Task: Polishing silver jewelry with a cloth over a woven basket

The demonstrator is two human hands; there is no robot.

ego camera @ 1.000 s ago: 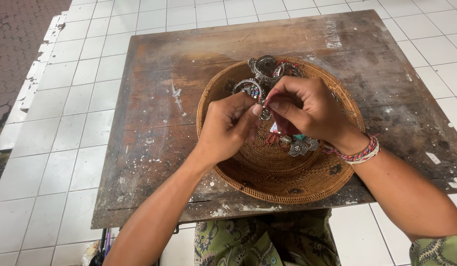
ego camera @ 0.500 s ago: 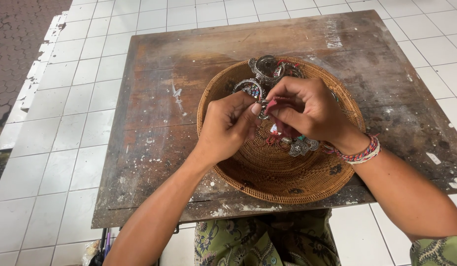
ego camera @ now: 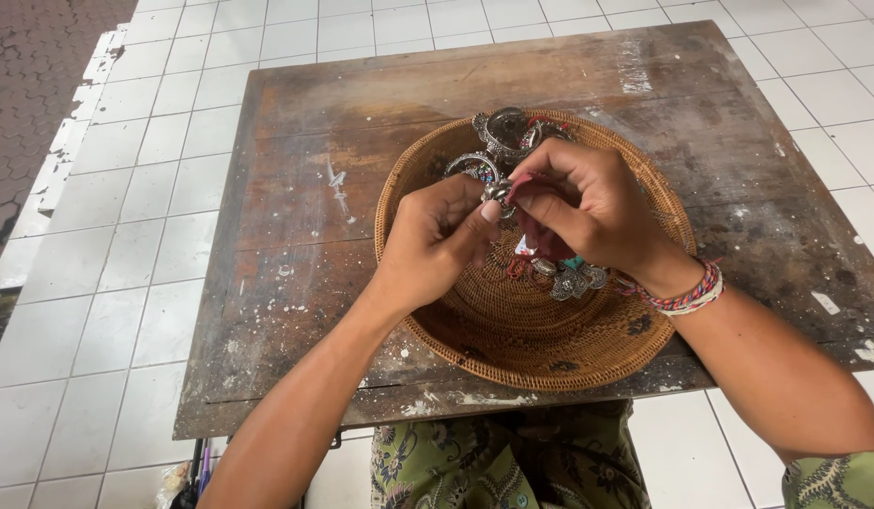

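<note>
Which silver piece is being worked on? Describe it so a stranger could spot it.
On the worn wooden table sits a round woven basket. Above its middle, the left hand and right hand pinch one small silver ornament. Unlike the other silver jewellery, it is held at the fingertips.

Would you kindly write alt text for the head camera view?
Two hands, left hand and right hand, pinch a small silver ornament together above a round woven basket holding more silver jewellery. The basket sits on a worn wooden board over white floor tiles.
</note>
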